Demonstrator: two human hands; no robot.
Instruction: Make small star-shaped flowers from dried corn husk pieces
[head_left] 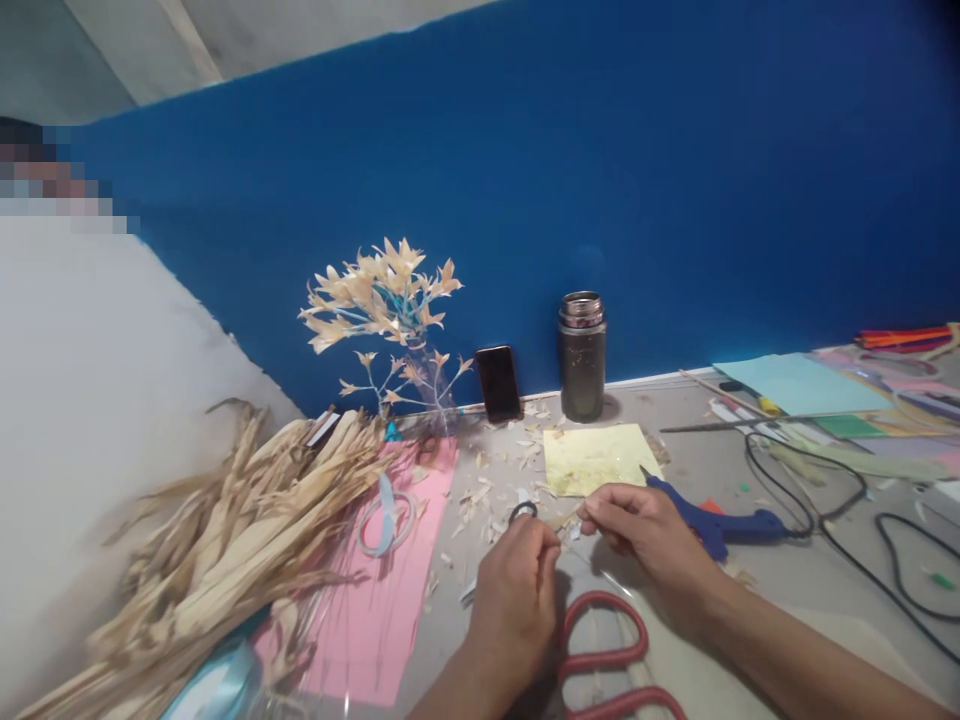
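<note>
My left hand (516, 590) and my right hand (643, 535) meet low in the middle of the table, both pinched on a thin pale stick or husk strip (564, 521) held between them. A small dark ring (523, 511) lies just beyond my left fingers. Red-handled scissors (604, 655) rest on the table under my wrists. A blue glue gun (712, 520) lies right behind my right hand, its nozzle pointing at a yellow paper sheet (596, 458).
A heap of dried husks (225, 540) fills the left, beside a pink sheet (382, 590) with a tape ring (386, 522). A husk-flower branch (382, 300), a phone (499, 383) and a metal flask (582, 355) stand against the blue wall. Cables (847, 530) and coloured papers (810, 385) lie at right. A person in white (82, 350) sits at left.
</note>
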